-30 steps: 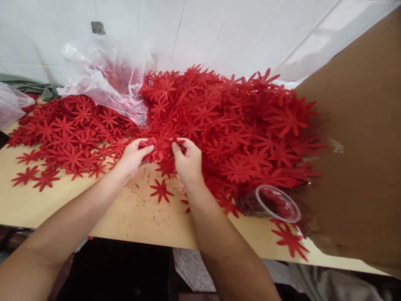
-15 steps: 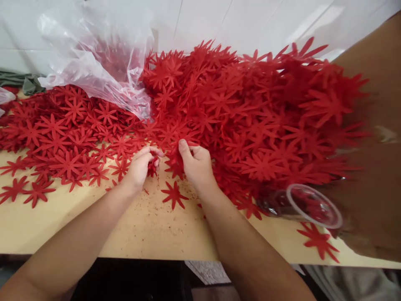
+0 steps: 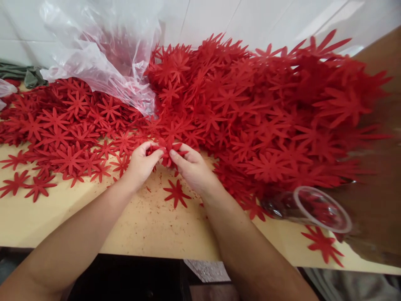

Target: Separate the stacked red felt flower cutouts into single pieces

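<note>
Between my two hands is a red flower-shaped cutout (image 3: 167, 154) with long narrow petals, above the pale tabletop (image 3: 147, 234). My left hand (image 3: 142, 164) is closed on its left side, thumb on top. From the right, my right hand (image 3: 191, 165) pinches the same cutout between thumb and fingers. Part of it is hidden by the fingers, so I cannot tell whether it is one layer or several. A single red cutout (image 3: 177, 194) lies flat just below my hands. Behind them rises a big heap of similar red cutouts (image 3: 232, 100).
A lower pile of red cutouts (image 3: 69, 133) spreads over the left side. A clear plastic bag (image 3: 106, 62) stands behind it against white wall tiles (image 3: 213, 16). To the right, a clear plastic cup (image 3: 322, 209) lies on its side beside brown cardboard (image 3: 376, 175). Small red scraps dot the tabletop.
My hands were apart and have come together on one red cutout. My right hand has moved left to meet the left one. The view has shifted slightly.
</note>
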### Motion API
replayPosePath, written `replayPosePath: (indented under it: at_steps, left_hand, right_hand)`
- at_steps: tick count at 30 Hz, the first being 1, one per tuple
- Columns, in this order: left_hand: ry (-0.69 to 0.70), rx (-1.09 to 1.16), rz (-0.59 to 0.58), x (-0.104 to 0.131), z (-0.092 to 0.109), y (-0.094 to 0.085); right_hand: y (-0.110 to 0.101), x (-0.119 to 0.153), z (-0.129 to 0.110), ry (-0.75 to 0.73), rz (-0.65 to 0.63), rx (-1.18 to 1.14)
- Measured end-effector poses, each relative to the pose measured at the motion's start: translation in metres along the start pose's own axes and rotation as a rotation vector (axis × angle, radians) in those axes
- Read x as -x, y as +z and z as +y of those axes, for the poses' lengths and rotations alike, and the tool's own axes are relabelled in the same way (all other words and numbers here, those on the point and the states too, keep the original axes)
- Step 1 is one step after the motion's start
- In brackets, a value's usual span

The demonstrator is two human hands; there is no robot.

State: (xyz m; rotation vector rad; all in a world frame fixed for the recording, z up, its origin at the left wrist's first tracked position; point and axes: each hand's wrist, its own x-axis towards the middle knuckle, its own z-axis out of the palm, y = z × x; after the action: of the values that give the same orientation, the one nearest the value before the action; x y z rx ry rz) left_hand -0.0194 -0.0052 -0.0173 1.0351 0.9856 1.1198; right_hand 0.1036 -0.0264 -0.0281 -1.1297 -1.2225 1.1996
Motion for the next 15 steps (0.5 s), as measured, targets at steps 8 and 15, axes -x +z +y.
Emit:
replayPosePath:
  at_steps: [8,15]
  left_hand:
    - [0.080,-0.065,0.034,-0.0004,-0.0008,-0.0012]
    - [0.144,-0.141,0.024,-0.0026,-0.0004,-0.0036]
  right_hand:
    - [-0.0020,0.0000,-0.0013,-0.148,0.061,0.190]
    - [0.0044,0.0042,-0.0057,-0.136,0.049,0.109]
